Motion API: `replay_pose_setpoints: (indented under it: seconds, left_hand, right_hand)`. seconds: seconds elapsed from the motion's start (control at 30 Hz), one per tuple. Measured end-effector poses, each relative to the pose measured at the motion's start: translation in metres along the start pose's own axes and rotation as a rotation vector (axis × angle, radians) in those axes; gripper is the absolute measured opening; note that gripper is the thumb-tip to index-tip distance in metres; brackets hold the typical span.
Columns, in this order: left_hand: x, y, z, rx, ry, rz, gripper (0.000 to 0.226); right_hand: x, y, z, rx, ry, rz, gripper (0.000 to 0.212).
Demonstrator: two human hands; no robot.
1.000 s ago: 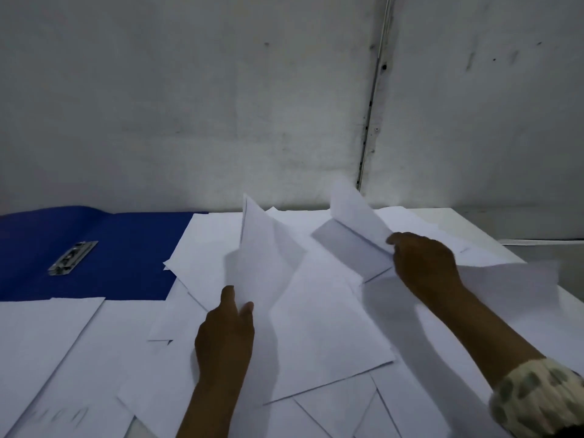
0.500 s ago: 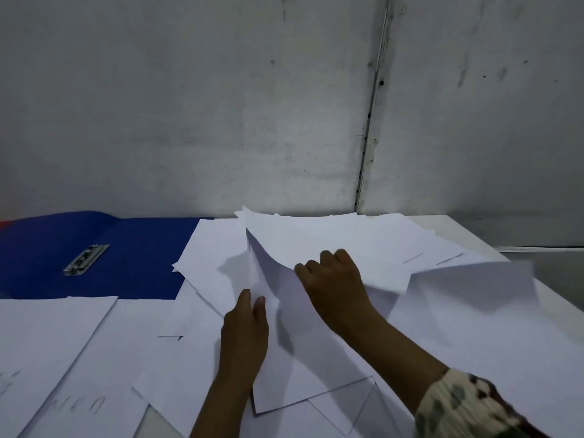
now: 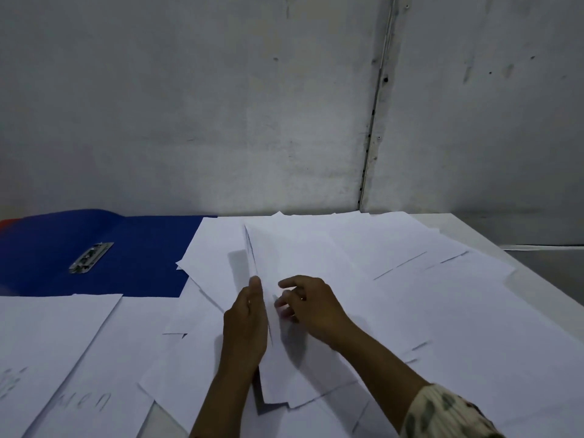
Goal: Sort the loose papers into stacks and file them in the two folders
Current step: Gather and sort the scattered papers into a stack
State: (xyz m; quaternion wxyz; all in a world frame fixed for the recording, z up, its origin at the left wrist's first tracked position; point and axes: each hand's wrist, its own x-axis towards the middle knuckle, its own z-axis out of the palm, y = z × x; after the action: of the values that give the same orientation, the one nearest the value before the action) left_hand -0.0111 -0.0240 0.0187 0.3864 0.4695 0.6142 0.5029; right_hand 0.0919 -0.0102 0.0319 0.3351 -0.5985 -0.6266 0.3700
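Nearest: two sheets (image 3: 53, 352) lying flat at lower left on the surface (image 3: 493, 229) (faint writing, illegible). Mid-field: left hand (image 3: 245, 324) gripping the raised edge of a paper stack (image 3: 284, 368); right hand (image 3: 311, 306) alongside, fingers loosely curled, empty. Beyond: loose papers (image 3: 395, 248) spread right; open blue folder (image 3: 142, 248) with metal clip (image 3: 91, 258) far left.

Folder (image 3: 94, 248) lies left of loose papers (image 3: 410, 279).
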Motion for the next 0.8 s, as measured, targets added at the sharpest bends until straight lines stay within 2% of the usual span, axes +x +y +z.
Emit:
replay_pose_setpoints:
  seconds: [0.07,0.13,0.2,0.23,0.33,0.43,0.57,0.67,0.8]
  left_hand:
    - [0.002,-0.002,-0.001,0.109,-0.019,0.039,0.047]
    - [0.003,-0.007,-0.002,0.162,-0.042,0.093,0.038]
    - [0.003,-0.013,-0.004,0.187,-0.058,0.109,0.044]
    - [0.003,-0.014,-0.004,0.193,-0.066,0.113,0.045]
    - [0.003,-0.015,-0.004,0.201,-0.071,0.13,0.046]
    - [0.004,-0.016,-0.004,0.223,-0.071,0.146,0.044]
    - [0.003,-0.018,-0.002,0.268,-0.071,0.184,0.036]
    - [0.003,-0.019,-0.001,0.303,-0.074,0.197,0.031]
    - [0.0,-0.018,0.0,0.337,-0.089,0.215,0.03]
  right_hand:
    - [-0.004,0.005,-0.001,0.16,-0.051,0.056,0.027]
    - [-0.009,0.01,-0.008,0.27,-0.074,0.08,0.023]
    - [-0.014,0.019,-0.02,0.368,-0.019,0.087,0.02]
    - [-0.017,0.025,-0.028,0.365,0.064,0.082,0.019]
    - [-0.03,0.054,-0.061,0.116,0.392,0.071,0.022]
    - [-0.049,0.086,-0.097,-0.257,0.594,0.177,0.032]
    - [-0.08,0.117,-0.144,-0.547,0.671,0.516,0.064]
    - [-0.101,0.131,-0.165,-0.544,0.713,0.688,0.084]
    - [-0.122,0.141,-0.172,-0.49,0.761,0.847,0.099]
